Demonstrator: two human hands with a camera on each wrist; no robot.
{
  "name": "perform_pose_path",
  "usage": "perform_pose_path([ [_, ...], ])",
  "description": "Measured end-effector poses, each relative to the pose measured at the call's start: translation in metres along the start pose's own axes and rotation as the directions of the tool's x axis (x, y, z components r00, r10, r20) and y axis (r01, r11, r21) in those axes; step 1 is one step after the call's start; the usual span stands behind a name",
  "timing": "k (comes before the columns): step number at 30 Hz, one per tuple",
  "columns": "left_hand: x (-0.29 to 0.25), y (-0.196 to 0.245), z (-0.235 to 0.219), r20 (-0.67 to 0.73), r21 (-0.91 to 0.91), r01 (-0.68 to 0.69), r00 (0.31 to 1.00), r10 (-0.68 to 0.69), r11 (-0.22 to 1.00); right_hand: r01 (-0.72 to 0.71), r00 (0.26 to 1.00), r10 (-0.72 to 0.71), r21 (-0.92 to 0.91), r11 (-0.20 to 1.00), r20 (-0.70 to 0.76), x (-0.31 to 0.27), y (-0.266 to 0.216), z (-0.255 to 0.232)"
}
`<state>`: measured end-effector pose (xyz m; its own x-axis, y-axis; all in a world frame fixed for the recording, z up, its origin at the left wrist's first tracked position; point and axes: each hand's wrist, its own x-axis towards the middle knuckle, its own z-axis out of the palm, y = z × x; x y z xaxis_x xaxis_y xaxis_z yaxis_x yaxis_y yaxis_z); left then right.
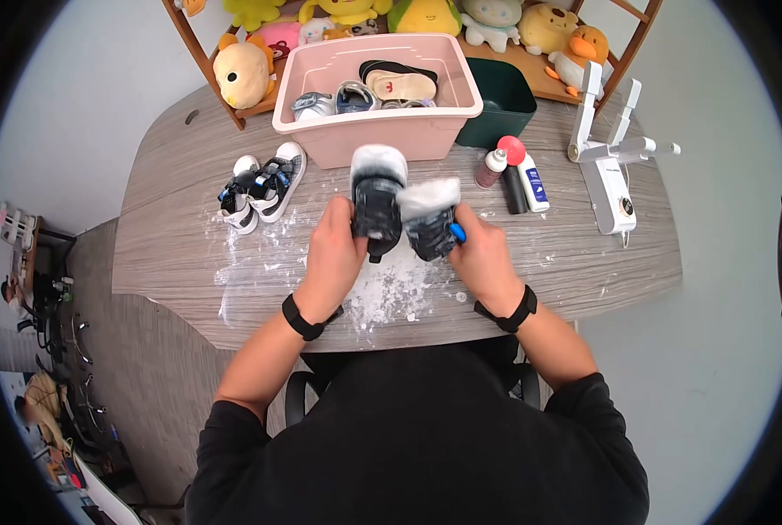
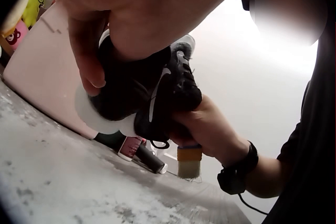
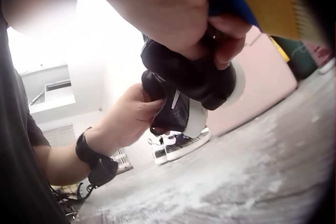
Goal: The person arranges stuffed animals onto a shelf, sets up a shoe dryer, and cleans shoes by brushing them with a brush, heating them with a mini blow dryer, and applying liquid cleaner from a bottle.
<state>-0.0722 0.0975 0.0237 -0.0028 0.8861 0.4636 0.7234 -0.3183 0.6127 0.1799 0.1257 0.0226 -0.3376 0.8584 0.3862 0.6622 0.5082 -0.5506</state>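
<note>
My left hand (image 1: 332,249) grips a black shoe (image 1: 378,206) with a white-edged sole at the heel end, held up over the table. Beside it, my right hand (image 1: 487,262) holds the other black shoe (image 1: 427,229), and the two shoes are close together in the head view. The same right hand also keeps a brush (image 2: 189,165) against its palm; pale bristles and a yellow-and-blue body show in both wrist views. Laces and a light stripe appear on the shoe (image 2: 185,79) in the left wrist view. Fingers and shoe overlap, hiding part of each grip.
A pink bin (image 1: 373,136) with several shoes stands at the back, a dark green bin (image 1: 500,105) beside it. Checkered shoes (image 1: 264,188) sit left. Bottles (image 1: 490,168) and a white folding stand (image 1: 605,179) are right. White residue (image 1: 391,293) marks the table.
</note>
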Motion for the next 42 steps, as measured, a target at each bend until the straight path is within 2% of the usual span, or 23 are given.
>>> perform_pose_path([
  [2,-0.014,-0.005,0.011,0.052,0.06,0.011,0.999,-0.014,0.998,0.004,1.0,-0.005,-0.026,1.0,-0.003,-0.009,0.007,0.008],
  [5,-0.02,-0.012,0.016,0.133,0.122,0.009,0.991,-0.026,0.993,-0.029,0.995,0.033,-0.043,0.999,0.094,-0.009,0.012,0.012],
  [7,-0.023,-0.009,0.013,0.152,0.041,0.037,0.987,-0.043,0.998,-0.103,0.98,0.105,-0.02,0.994,0.17,-0.011,0.003,0.006],
  [11,-0.022,-0.01,0.003,0.15,-0.133,0.045,0.988,-0.025,0.99,-0.03,0.988,0.04,-0.07,0.997,0.149,-0.019,0.004,0.005],
  [13,-0.023,-0.013,0.0,0.392,-0.304,0.351,0.893,-0.22,0.886,-0.057,0.992,0.062,-0.043,0.997,0.114,-0.02,-0.003,-0.001],
  [14,-0.025,-0.019,0.0,0.391,-0.304,0.35,0.894,-0.219,0.886,-0.056,0.992,0.061,-0.044,0.997,0.113,-0.019,-0.003,-0.003],
  [16,-0.029,-0.028,-0.002,0.488,-0.539,0.444,0.857,-0.164,0.716,-0.012,0.991,0.011,0.005,1.0,0.135,-0.019,0.0,-0.009],
  [17,-0.03,-0.031,-0.003,0.49,-0.539,0.443,0.856,-0.161,0.716,-0.014,0.991,0.014,0.003,1.0,0.133,-0.02,0.003,-0.01],
  [19,-0.03,-0.032,-0.008,0.506,-0.689,0.553,0.83,-0.235,0.469,0.088,0.983,-0.102,0.093,0.992,0.153,-0.022,0.009,-0.013],
  [23,-0.028,-0.021,-0.019,0.482,-0.719,0.548,0.836,-0.262,0.428,0.087,0.969,-0.143,0.261,0.961,0.204,-0.024,0.015,-0.022],
  [25,-0.027,-0.023,-0.021,0.515,-0.709,0.559,0.827,-0.225,0.43,-0.113,0.958,-0.012,0.419,0.901,0.285,-0.027,0.017,-0.024],
  [26,-0.027,-0.025,-0.022,0.548,-0.699,0.57,0.815,-0.188,0.432,-0.113,0.958,-0.013,0.419,0.901,0.286,-0.027,0.016,-0.025],
  [27,-0.025,-0.026,-0.024,0.548,-0.699,0.57,0.815,-0.19,0.432,-0.248,0.943,0.088,0.501,0.829,0.32,-0.027,0.014,-0.028],
  [28,-0.022,-0.027,-0.027,0.615,-0.643,0.605,0.773,-0.154,0.469,-0.372,0.914,0.182,0.57,0.732,0.363,-0.026,0.011,-0.032],
  [29,-0.021,-0.027,-0.029,0.679,-0.585,0.633,0.724,-0.121,0.508,-0.372,0.914,0.181,0.57,0.732,0.363,-0.024,0.008,-0.037],
  [31,-0.02,-0.024,-0.029,0.696,-0.572,0.649,0.707,-0.123,0.501,-0.391,0.873,0.153,0.478,0.787,0.463,-0.019,0.004,-0.046],
  [33,-0.021,-0.026,-0.027,0.715,-0.558,0.666,0.689,-0.121,0.496,-0.367,0.869,0.142,0.425,0.827,0.474,-0.019,0.004,-0.045],
  [36,-0.023,-0.031,-0.024,0.667,-0.576,0.608,0.736,-0.116,0.547,-0.312,0.891,0.149,0.34,0.887,0.429,-0.017,0.002,-0.046],
  [38,-0.021,-0.021,-0.034,0.419,-0.616,0.372,0.901,-0.111,0.694,-0.288,0.913,0.164,0.305,0.908,0.373,-0.011,-0.003,-0.054],
  [39,-0.012,-0.009,-0.045,0.42,-0.616,0.373,0.901,-0.111,0.694,0.001,0.998,-0.02,0.267,0.964,0.068,-0.006,-0.007,-0.063],
  [40,0.001,0.008,-0.061,0.138,-0.521,-0.051,0.98,0.143,0.852,0.267,0.947,-0.232,0.141,0.953,-0.223,-0.002,-0.012,-0.071],
  [41,0.011,0.025,-0.076,-0.091,-0.285,-0.45,0.892,0.443,0.847,0.351,0.903,-0.298,0.132,0.927,-0.309,-0.001,-0.012,-0.082],
  [42,0.015,0.039,-0.095,-0.113,-0.202,-0.548,0.836,0.537,0.812,0.422,0.849,-0.339,0.135,0.897,-0.405,-0.002,-0.016,-0.091],
])
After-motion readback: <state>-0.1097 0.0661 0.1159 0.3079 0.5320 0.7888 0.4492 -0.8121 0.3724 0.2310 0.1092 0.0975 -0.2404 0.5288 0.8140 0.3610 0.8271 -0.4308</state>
